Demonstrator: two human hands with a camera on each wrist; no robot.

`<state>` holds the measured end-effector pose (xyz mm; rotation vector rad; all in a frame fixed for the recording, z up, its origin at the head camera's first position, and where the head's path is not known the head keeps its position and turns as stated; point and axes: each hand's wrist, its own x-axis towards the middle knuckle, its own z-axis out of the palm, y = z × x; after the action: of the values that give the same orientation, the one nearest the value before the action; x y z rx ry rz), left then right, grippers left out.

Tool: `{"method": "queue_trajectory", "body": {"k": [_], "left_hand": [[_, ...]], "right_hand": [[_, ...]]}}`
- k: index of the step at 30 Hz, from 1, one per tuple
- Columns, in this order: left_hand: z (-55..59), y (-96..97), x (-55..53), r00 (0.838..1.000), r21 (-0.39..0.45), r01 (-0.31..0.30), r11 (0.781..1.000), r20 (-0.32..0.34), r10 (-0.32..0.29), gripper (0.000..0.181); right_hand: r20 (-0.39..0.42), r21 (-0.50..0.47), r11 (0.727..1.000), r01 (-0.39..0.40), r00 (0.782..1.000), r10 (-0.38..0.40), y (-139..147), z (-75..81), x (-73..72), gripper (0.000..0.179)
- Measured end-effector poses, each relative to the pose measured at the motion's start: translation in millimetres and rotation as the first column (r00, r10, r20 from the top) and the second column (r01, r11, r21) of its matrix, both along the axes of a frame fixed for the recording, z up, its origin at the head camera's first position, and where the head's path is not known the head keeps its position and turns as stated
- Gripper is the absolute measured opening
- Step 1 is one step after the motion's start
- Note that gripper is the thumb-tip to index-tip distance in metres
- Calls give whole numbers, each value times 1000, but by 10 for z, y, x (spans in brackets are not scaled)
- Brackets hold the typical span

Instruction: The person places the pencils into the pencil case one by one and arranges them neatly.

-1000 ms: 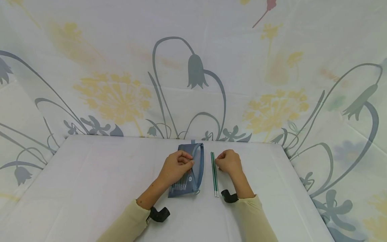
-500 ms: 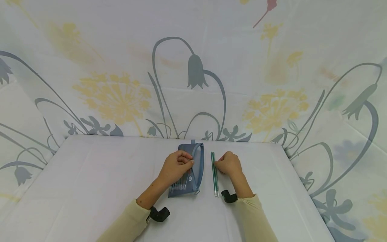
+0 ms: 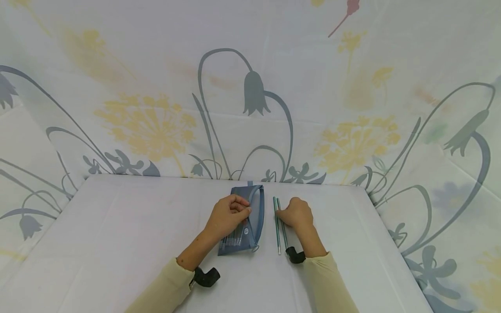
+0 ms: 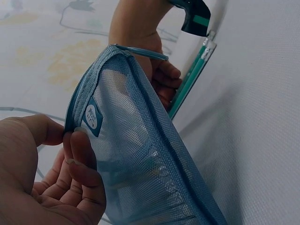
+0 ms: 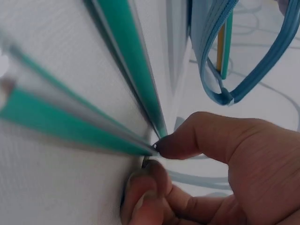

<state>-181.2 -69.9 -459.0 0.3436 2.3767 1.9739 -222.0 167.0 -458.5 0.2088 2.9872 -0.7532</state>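
Observation:
A blue mesh zip pouch (image 3: pixel 235 237) lies at the middle of the table, its zipped mouth gaping to the right. My left hand (image 3: pixel 228 217) pinches the mouth's edge between thumb and fingers, clearly seen beside the oval label (image 4: pixel 91 117). Right of the pouch are two green pencils. The right-hand pencil (image 5: pixel 70 117) slants away from its neighbour, one end between the thumb and fingers of my right hand (image 3: pixel 296 214). The other pencil (image 5: pixel 131 56) lies on the table, close by the thumb tip. Through the pouch mouth a yellow and a green stick (image 5: pixel 225 51) show.
White cloth covers the table (image 3: pixel 137 226). Behind it stands a floral-print curtain (image 3: pixel 164 78), which also closes off both sides. A black wrist camera (image 3: pixel 207 277) is strapped at the left sleeve, another black camera (image 3: pixel 295 255) at the right.
The two pencils lay side by side before; now the right one is turned away, its near end shifted right. My right thumb has moved slightly left over it. My left hand stays still.

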Motion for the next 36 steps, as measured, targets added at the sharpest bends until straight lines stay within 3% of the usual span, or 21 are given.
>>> {"method": "queue_trajectory", "body": {"k": [11, 22, 36], "left_hand": [[21, -2, 10, 1000, -1, -5, 1000, 8, 5, 16], [44, -6, 7, 1000, 3, -2, 1000, 12, 2, 14], [34, -3, -2, 1000, -2, -11, 1000, 10, 11, 15]], "right_hand": [[-9, 10, 1000, -1, 1000, 1, 3, -26, -8, 32], [-41, -138, 990, -40, 999, 34, 18, 49, -2, 27], [-85, -234, 967, -103, 993, 86, -11, 170, 16, 19]]}}
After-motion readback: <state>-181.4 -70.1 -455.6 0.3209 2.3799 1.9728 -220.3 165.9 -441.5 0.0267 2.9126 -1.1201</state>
